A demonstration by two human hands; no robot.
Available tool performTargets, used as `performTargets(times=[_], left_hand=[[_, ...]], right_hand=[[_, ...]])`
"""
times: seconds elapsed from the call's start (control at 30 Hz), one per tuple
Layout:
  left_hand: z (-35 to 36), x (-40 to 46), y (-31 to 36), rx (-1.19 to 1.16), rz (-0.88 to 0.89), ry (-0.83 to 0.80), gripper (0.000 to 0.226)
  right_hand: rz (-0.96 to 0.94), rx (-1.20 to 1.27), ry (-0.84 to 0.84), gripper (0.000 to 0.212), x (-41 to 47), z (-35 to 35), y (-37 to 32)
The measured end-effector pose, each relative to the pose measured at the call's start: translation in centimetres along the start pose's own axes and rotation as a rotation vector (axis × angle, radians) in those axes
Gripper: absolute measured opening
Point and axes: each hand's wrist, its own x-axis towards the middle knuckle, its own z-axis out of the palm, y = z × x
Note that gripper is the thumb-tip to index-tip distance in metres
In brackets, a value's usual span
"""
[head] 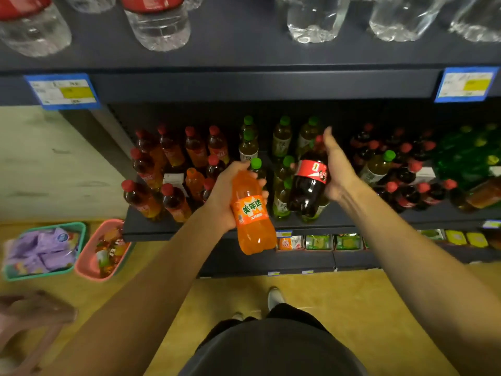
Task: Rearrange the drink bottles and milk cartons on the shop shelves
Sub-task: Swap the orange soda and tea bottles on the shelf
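2 soda bottles held in front of the middle shelf (271,225), 1 in each hand.

The left hand (226,198) has its fingers (262,183) curled round the upper part of an orange soda bottle (250,213); its orange label reads 美年达, and its long axis runs cap-away, base toward the person, hanging past the shelf's front edge. The right hand (337,169) holds a dark cola bottle (309,183) with a red label, palm against its side, fingers extended up by the red cap; the label's writing is too blurred to read. This bottle tilts cap-back over the green-capped tea bottles (282,137). Red-capped bottles (173,158) stand at left. Blue price tags (63,90) show no legible print.
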Motion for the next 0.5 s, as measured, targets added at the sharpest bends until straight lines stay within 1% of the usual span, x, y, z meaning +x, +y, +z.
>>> performTargets(times=[0.1,0.17,0.2,0.3,0.4,0.5], left_hand=[[-1.0,-0.9,0.4,0.023,-0.018,-0.048,0.026],[-1.7,-1.4,0.3,0.043,-0.04,-0.074,0.026],[-2.0,-1.5,0.2,0.053,-0.058,-0.082,0.027],[-2.5,-1.7,-0.4,0.076,-0.115,-0.121,0.027],[-2.4,-1.4,-1.3,0.114,-0.165,-0.179,0.028],[-1.8,-0.6,-2.4,0.164,-0.217,-0.216,0.029]], right_hand=[[0.052,0.045,-0.006,0.065,-1.9,1.3,1.6],[0.085,0.029,-0.003,0.059,-3.4,2.2,2.4],[0.093,0.018,0.012,0.056,-4.1,2.5,2.8],[0.117,0.046,0.062,0.057,-6.2,2.9,4.2],[0.107,0.127,0.072,0.041,-7.9,2.5,5.3],[0.126,0.14,0.13,0.037,-9.7,0.9,6.0]])
